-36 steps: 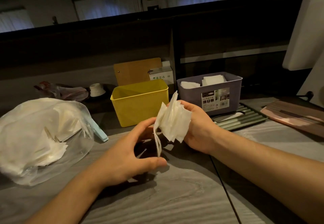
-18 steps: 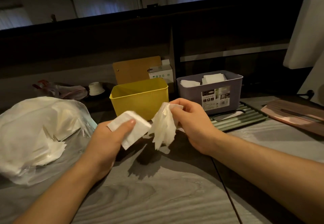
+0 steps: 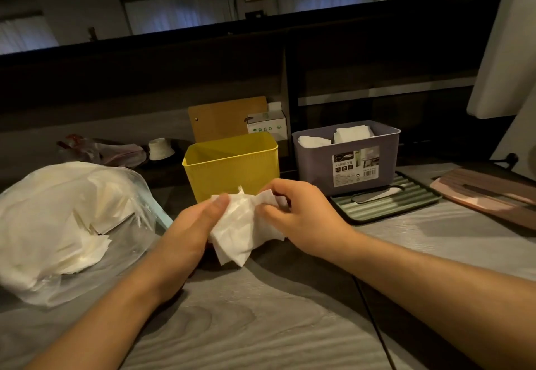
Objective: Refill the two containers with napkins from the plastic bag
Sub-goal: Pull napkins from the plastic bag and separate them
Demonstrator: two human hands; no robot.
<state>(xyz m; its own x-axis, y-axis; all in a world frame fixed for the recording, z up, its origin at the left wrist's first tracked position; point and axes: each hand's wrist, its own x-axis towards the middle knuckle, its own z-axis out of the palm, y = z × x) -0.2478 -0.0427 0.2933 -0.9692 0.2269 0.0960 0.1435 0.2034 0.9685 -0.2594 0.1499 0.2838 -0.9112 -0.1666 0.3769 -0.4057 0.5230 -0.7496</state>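
Left hand (image 3: 191, 224) and right hand (image 3: 301, 216), apart moments ago, now both pinch one napkin bundle (image 3: 240, 230) before empty-looking yellow container (image 3: 232, 163); squaring stack, loading likely next.

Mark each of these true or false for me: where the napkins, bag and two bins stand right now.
1. Both hands hold napkins. True: the left hand and right hand both grip them.
2. The yellow bin shows napkins above its rim. False: none show there.
3. The purple bin holds napkins. True.
4. The bag lies right of the bins. False: it lies to their left.
5. The purple bin sits left of the yellow bin. False: it sits to its right.
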